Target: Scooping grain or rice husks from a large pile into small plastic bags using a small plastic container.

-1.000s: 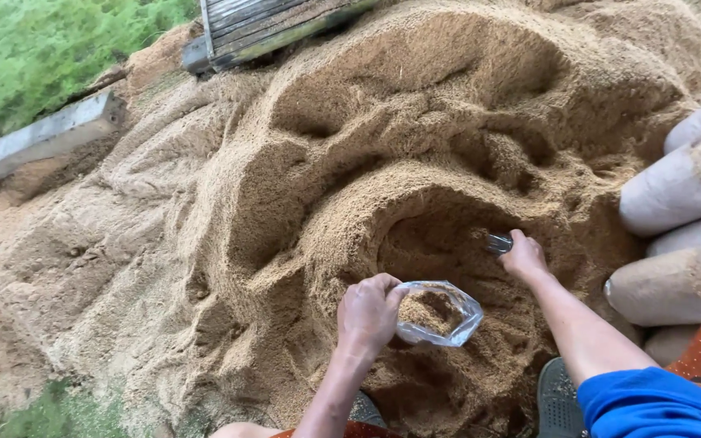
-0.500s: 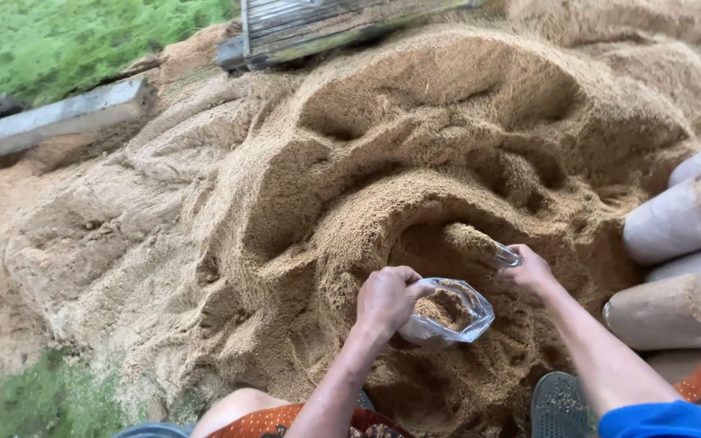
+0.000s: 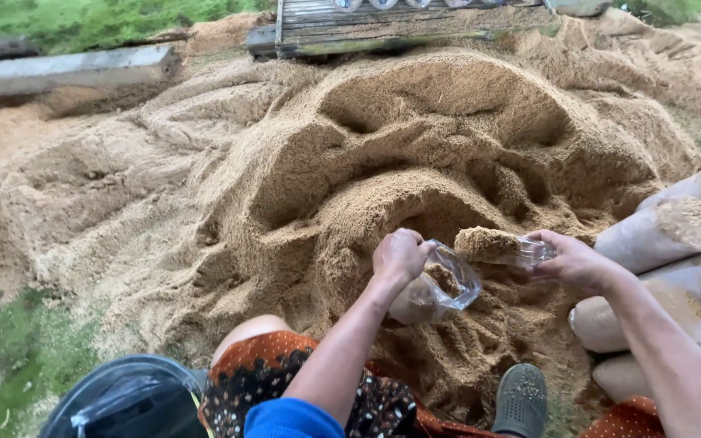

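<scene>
A clear bag [image 3: 440, 285] is gripped at its mouth by the left hand [image 3: 399, 255]; a heaped scoop [image 3: 501, 246] is grasped by the right hand [image 3: 574, 261]. The mouth should be kept wide and the scoop tipped slowly.

The big sawdust heap [image 3: 367, 162] is walling off the far side and the left, its scooped hollow [image 3: 448, 215] leaving open room just beyond the left hand [image 3: 399, 255] and right hand [image 3: 574, 261]. Filled sacks [image 3: 675, 243] are crowding the right, touching the right forearm, while a knee in patterned cloth [image 3: 285, 365] and a grey shoe [image 3: 521, 397] are blocking the near side. Between the hands, a clear bag [image 3: 448, 284] and a heaped clear scoop [image 3: 505, 247] are taking up the gap.
</scene>
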